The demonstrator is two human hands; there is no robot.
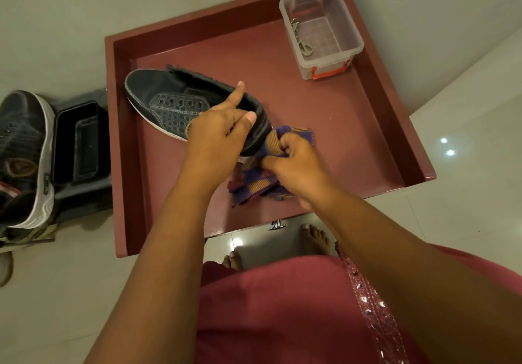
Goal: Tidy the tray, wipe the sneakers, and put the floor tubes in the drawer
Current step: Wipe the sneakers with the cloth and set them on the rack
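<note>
A dark grey sneaker (169, 101) lies tilted on its side inside the open maroon drawer (378, 126). My left hand (217, 135) grips the sneaker at its heel collar, thumb over the rim and forefinger pointing up. My right hand (293, 166) holds a bunched purple and orange checked cloth (254, 183) against the sneaker's heel. The second sneaker (25, 149), dark with a white sole, stands outside the drawer at the far left.
A clear plastic box (333, 61) with an orange latch and some keys inside sits in the drawer's far right corner. A black tray (76, 143) lies left of the drawer beside the second sneaker. My bare feet (313, 236) stand on glossy floor tiles below the drawer front.
</note>
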